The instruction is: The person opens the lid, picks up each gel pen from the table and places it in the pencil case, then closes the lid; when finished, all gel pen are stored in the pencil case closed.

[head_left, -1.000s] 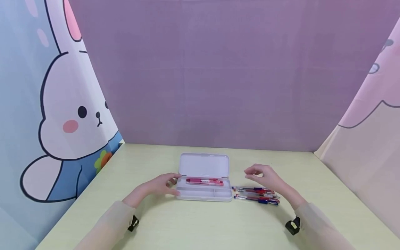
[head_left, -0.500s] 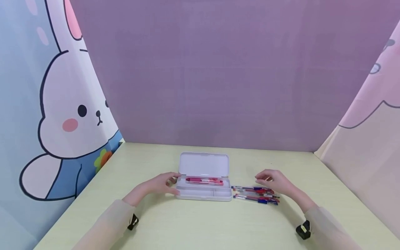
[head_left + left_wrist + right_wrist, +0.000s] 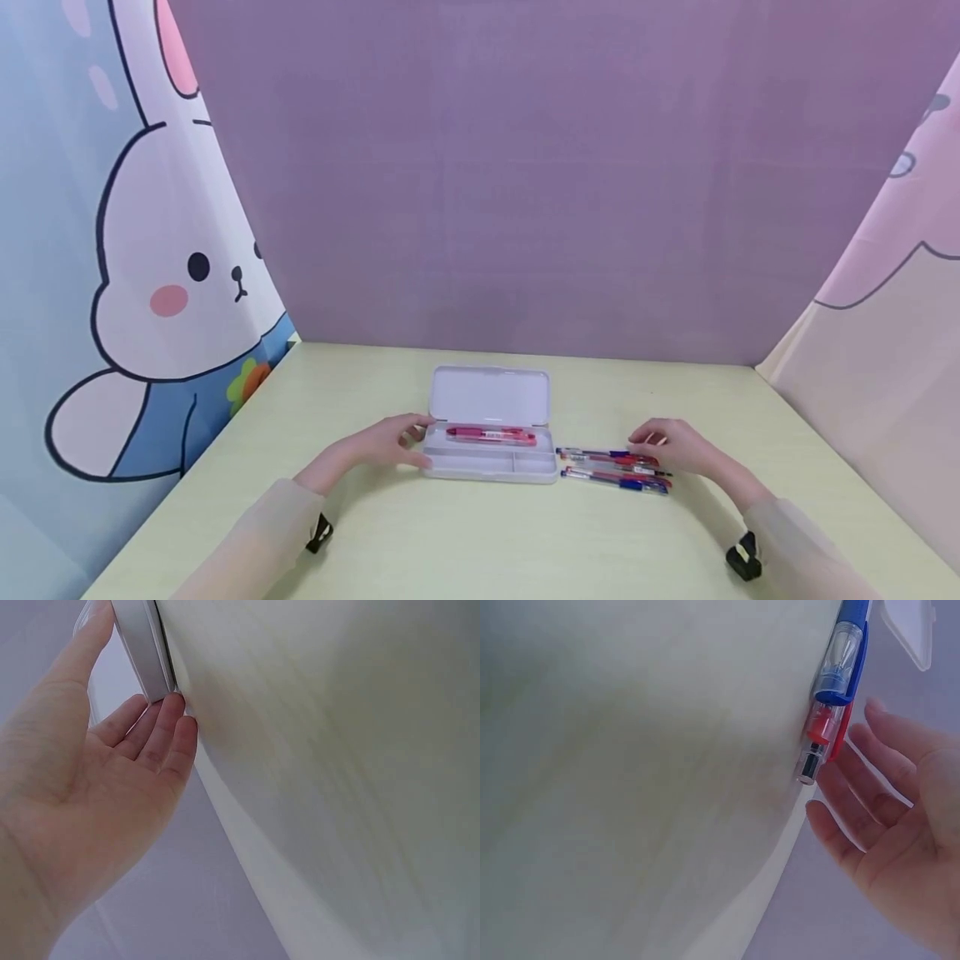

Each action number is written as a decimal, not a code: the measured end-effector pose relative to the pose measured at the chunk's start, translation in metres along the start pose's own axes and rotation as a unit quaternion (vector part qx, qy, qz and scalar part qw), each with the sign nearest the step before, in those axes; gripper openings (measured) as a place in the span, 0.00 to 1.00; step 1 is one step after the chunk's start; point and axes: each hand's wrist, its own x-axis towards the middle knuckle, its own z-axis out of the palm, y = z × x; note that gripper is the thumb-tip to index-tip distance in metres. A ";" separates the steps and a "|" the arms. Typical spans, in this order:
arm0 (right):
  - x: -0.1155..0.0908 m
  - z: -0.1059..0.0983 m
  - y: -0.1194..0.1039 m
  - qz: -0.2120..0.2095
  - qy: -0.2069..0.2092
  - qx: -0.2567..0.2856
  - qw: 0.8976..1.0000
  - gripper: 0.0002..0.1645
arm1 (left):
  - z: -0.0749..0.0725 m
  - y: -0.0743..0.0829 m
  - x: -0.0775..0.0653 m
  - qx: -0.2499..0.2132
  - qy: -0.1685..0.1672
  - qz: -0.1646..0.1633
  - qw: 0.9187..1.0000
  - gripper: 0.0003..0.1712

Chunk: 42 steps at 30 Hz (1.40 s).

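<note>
A white plastic pencil case [image 3: 491, 477] lies on the table with its lid [image 3: 491, 396] raised at the back. In its long rear compartment are pink pens [image 3: 491, 436]. My left hand [image 3: 386, 442] holds the case by its left end, thumb toward the front and fingers toward the hinge; the left wrist view has the hand [image 3: 112, 757] around that end. To the right of the case lies a loose row of gel pens [image 3: 615, 479] with red, blue and black parts. My right hand [image 3: 675, 446] hovers at their capped ends, fingers loosely bent, holding nothing.
The pale yellow table [image 3: 480, 542] runs back to a purple cloth [image 3: 510, 183]. Printed curtains hang at both sides, the left one with a rabbit [image 3: 172, 267]. The case's front part has a long slot and a small square compartment [image 3: 535, 464].
My right hand has moved right and down, from beside the case to the pens' capped ends. My left hand, the case and the pens have stayed in place.
</note>
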 end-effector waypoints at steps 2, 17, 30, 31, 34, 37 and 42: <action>-0.001 0.001 0.001 0.002 -0.006 -0.001 1.000 0.14 | 0.001 0.000 0.000 -0.001 -0.002 -0.001 1.000 0.42; 0.002 0.004 0.002 -0.010 -0.017 -0.034 0.999 0.07 | 0.003 -0.002 -0.001 0.003 0.002 0.005 1.000 0.42; 0.004 0.007 -0.001 0.020 -0.009 -0.040 0.999 0.03 | 0.002 0.000 0.000 0.000 0.003 -0.006 1.000 0.43; 0.004 0.006 -0.002 0.029 -0.011 -0.038 0.999 0.04 | 0.001 0.000 0.000 0.000 0.003 -0.006 1.000 0.43; 0.005 0.005 -0.001 0.046 -0.014 -0.037 0.998 0.05 | 0.001 0.000 0.000 0.000 0.003 -0.004 1.000 0.42; 0.004 0.004 0.001 0.043 -0.015 -0.042 0.998 0.04 | 0.001 0.000 0.001 -0.001 0.002 -0.004 1.000 0.43; 0.003 0.000 0.000 0.039 -0.011 -0.034 0.999 0.07 | 0.001 0.000 0.001 -0.003 0.001 -0.010 1.000 0.43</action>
